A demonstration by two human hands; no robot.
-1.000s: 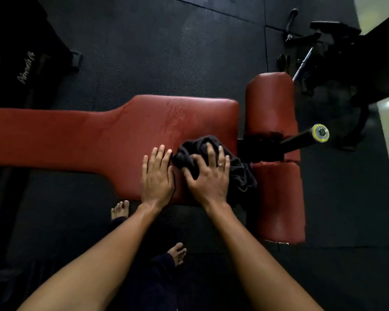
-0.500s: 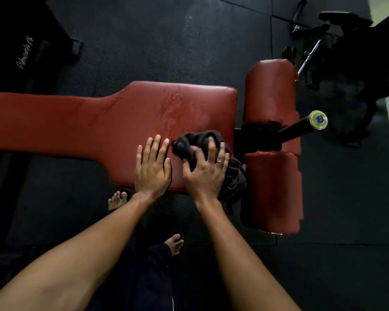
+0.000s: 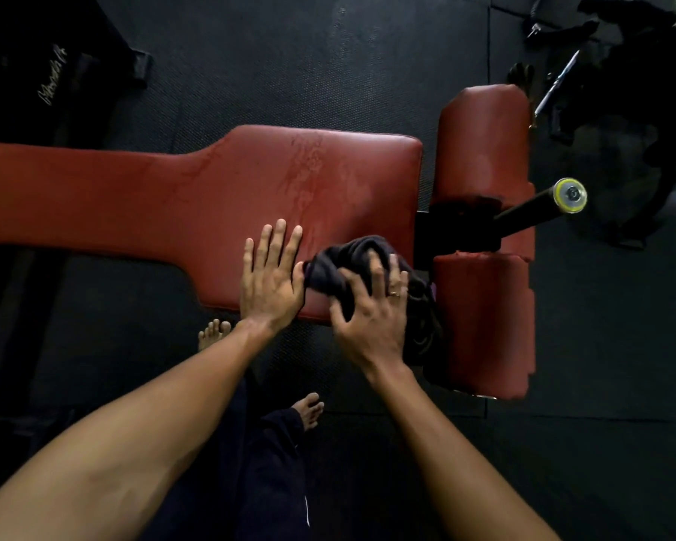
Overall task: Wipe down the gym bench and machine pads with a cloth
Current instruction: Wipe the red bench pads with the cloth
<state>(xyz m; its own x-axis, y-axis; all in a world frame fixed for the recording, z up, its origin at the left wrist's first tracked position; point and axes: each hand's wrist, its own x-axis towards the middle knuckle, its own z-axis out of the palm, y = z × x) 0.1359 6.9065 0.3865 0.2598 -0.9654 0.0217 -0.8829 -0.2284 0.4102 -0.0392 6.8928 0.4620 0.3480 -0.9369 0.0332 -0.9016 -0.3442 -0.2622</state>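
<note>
A red padded gym bench (image 3: pixel 211 197) runs across the view, wide at its right end and wet-streaked near the middle. My left hand (image 3: pixel 272 279) lies flat on the wide pad's near edge, fingers straight. A dark bunched cloth (image 3: pixel 352 259) sits at the pad's near right corner, and my right hand (image 3: pixel 371 310) grips it with curled fingers. Beyond the gap stand two red roller pads, the far one (image 3: pixel 482 146) and the near one (image 3: pixel 484 326).
A black bar with a yellow-ringed end cap (image 3: pixel 570 195) sticks out between the roller pads. Dark machine parts (image 3: pixel 621 72) crowd the top right. Black rubber floor mats (image 3: pixel 309 64) surround the bench. My bare feet (image 3: pixel 307 410) stand just below the pad.
My right hand has gone from pressing flat on the cloth to gripping it, fingers curling in, and has drawn it slightly toward the near edge. My left hand stays flat on the pad.
</note>
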